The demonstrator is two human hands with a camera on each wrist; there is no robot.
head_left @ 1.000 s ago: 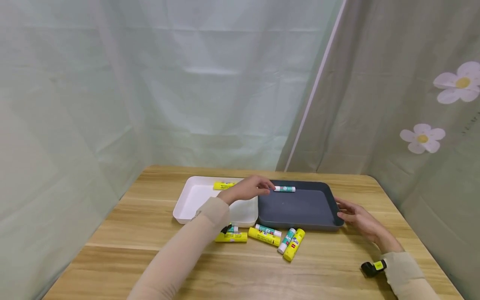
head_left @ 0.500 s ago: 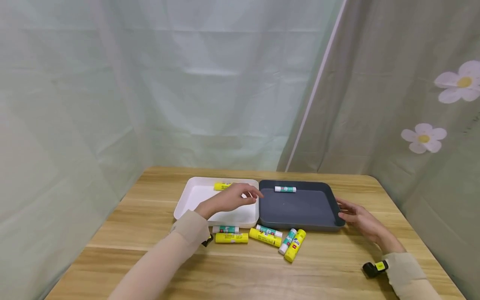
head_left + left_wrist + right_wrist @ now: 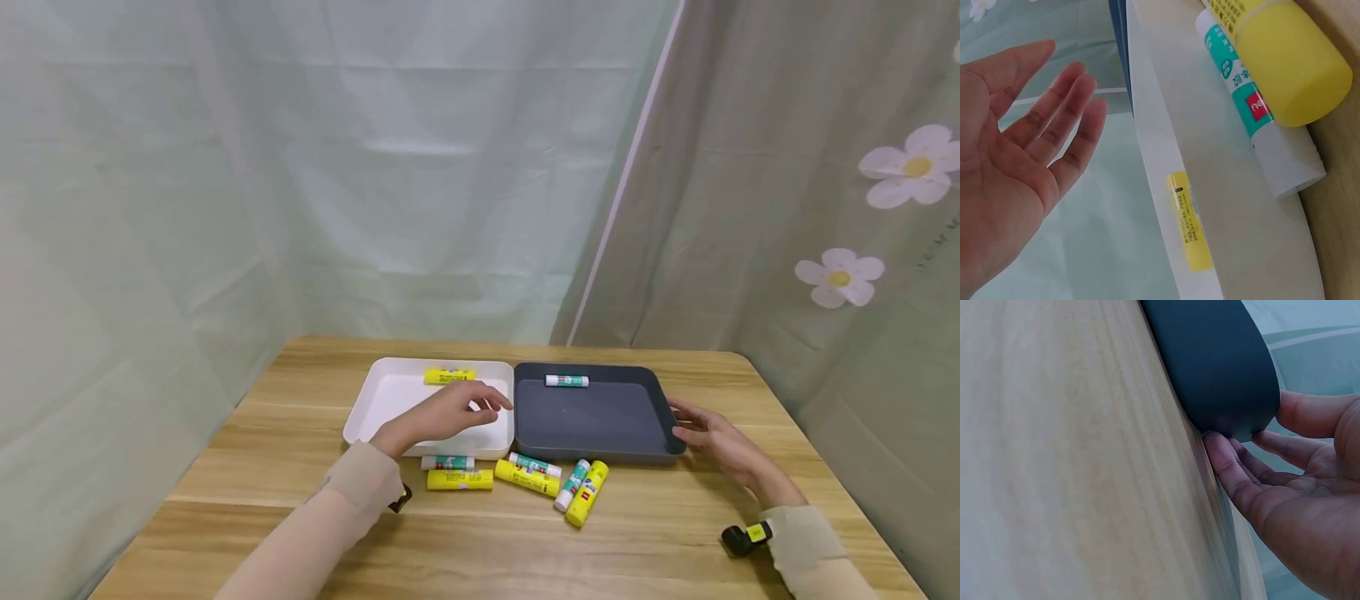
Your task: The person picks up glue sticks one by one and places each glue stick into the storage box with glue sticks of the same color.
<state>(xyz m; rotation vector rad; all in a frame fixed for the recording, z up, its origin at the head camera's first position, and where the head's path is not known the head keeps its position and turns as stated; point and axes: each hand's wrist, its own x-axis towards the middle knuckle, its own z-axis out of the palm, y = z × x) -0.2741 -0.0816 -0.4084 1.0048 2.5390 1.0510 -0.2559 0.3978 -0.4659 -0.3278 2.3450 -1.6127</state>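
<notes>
In the head view, my left hand hovers over the white tray with loosely bent fingers, holding nothing. A yellow glue stick lies inside that tray, near its far wall. To the right sits the dark grey tray, with a white and green glue stick lying in it by the back. My right hand touches the right end of the dark tray. Its fingertips and thumb rest against the tray's outer wall in the right wrist view.
On the wooden table, before the trays, lie several more glue sticks, some yellow, others white and green. A yellow one touches a white and green one. Curtains hang behind the table.
My left hand has drawn back from beside the white and green glue stick in the dark tray, moving left and nearer over the white tray. The right hand stays at the dark tray's end.
</notes>
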